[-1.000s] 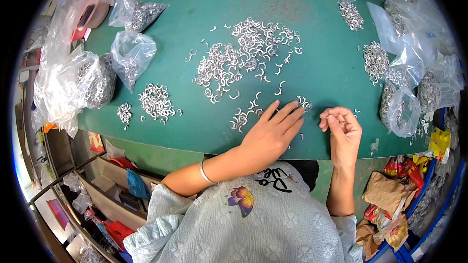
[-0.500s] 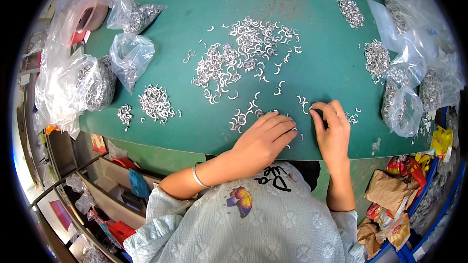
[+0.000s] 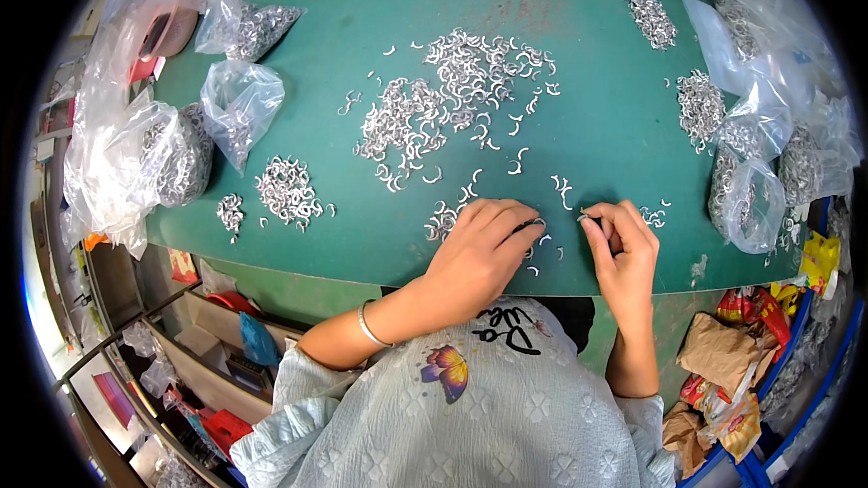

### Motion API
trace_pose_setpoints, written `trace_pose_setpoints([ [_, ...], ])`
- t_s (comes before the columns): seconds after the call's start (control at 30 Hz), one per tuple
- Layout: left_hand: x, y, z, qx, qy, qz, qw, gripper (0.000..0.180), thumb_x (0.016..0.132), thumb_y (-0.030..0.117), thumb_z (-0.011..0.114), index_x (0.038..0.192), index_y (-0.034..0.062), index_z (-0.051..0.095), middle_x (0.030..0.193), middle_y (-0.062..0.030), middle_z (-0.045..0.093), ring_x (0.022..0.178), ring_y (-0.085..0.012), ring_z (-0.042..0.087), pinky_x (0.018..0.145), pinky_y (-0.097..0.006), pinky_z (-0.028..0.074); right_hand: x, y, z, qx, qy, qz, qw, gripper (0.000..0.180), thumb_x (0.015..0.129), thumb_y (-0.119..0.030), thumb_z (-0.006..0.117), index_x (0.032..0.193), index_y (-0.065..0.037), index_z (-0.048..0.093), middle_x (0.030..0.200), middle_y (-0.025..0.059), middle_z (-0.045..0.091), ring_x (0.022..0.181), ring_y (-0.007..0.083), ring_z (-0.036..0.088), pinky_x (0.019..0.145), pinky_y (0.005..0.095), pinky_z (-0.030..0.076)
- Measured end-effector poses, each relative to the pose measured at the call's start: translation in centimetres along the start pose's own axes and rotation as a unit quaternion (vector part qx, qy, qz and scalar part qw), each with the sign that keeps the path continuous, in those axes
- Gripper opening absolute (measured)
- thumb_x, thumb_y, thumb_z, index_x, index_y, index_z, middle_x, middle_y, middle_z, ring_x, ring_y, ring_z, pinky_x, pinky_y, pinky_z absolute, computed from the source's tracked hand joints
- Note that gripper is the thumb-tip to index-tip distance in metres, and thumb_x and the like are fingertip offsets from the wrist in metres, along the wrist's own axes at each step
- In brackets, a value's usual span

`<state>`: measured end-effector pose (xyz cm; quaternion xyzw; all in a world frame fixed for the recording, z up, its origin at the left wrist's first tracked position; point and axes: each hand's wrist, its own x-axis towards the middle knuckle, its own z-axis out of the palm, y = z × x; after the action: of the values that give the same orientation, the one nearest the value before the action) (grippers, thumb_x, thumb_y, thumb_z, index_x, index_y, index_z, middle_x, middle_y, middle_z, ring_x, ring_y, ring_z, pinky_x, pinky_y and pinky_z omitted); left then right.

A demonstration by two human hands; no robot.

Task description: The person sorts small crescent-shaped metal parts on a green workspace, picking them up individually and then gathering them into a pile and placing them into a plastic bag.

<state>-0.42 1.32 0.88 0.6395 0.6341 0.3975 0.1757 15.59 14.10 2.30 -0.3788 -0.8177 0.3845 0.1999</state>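
My left hand (image 3: 479,253) rests palm down on the green table mat (image 3: 362,27) near its front edge, fingers curled over a few small curved silver metal pieces (image 3: 533,258). My right hand (image 3: 622,248) sits just to its right, fingertips pinched together on a small silver piece at the mat surface. A large loose pile of the same curved silver pieces (image 3: 443,99) spreads across the middle of the mat beyond both hands. A smaller pile (image 3: 287,190) lies to the left.
Clear plastic bags of silver pieces (image 3: 172,158) crowd the left edge, and more bags (image 3: 750,190) line the right edge. Shelves with boxes (image 3: 208,343) stand below the table at left. Crumpled wrappers (image 3: 723,380) fill a bin at lower right.
My left hand has slid right and curled its fingers over pieces at the front edge. My right hand has dropped from a raised pinch down to the mat, closer to the left hand.
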Motion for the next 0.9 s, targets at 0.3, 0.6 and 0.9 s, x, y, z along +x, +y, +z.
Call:
trace_pose_setpoints([
  [0.3, 0.0, 0.3, 0.0, 0.013, 0.012, -0.017, 1.0, 0.034, 0.076, -0.004, 0.065, 0.109, -0.0002, 0.063, 0.114, -0.0126, 0.06, 0.107, -0.0298, 0.057, 0.093, -0.042, 0.04, -1.0, 0.0, 0.0, -0.01, -0.004, -0.003, 1.0, 0.009, 0.085, 0.002, 0.066, 0.094, 0.003, 0.067, 0.07, 0.0102, 0.052, 0.054, 0.0177, 0.047, 0.051, 0.0303, 0.04],
  [0.6, 0.0, 0.6, 0.4, 0.013, 0.01, -0.009, 1.0, 0.034, 0.075, -0.004, 0.066, 0.109, 0.001, 0.063, 0.113, -0.0109, 0.06, 0.106, -0.0274, 0.058, 0.095, -0.044, 0.038, -0.7, 0.3, 0.1, -0.075, -0.01, -0.012, 0.997, 0.023, 0.08, 0.001, 0.07, 0.103, -0.001, 0.066, 0.075, 0.0102, 0.051, 0.059, 0.0222, 0.051, 0.055, 0.033, 0.043],
  [0.9, 0.0, 0.9, 0.6, -0.003, 0.02, -0.006, 1.0, 0.038, 0.075, -0.005, 0.066, 0.112, -0.0015, 0.061, 0.115, -0.012, 0.06, 0.107, -0.0279, 0.058, 0.096, -0.044, 0.038, -1.2, -0.1, -0.5, -0.008, -0.027, -0.059, 0.998, 0.012, 0.083, 0.004, 0.065, 0.094, 0.001, 0.066, 0.078, 0.0136, 0.057, 0.065, 0.0263, 0.057, 0.059, 0.0343, 0.046],
])
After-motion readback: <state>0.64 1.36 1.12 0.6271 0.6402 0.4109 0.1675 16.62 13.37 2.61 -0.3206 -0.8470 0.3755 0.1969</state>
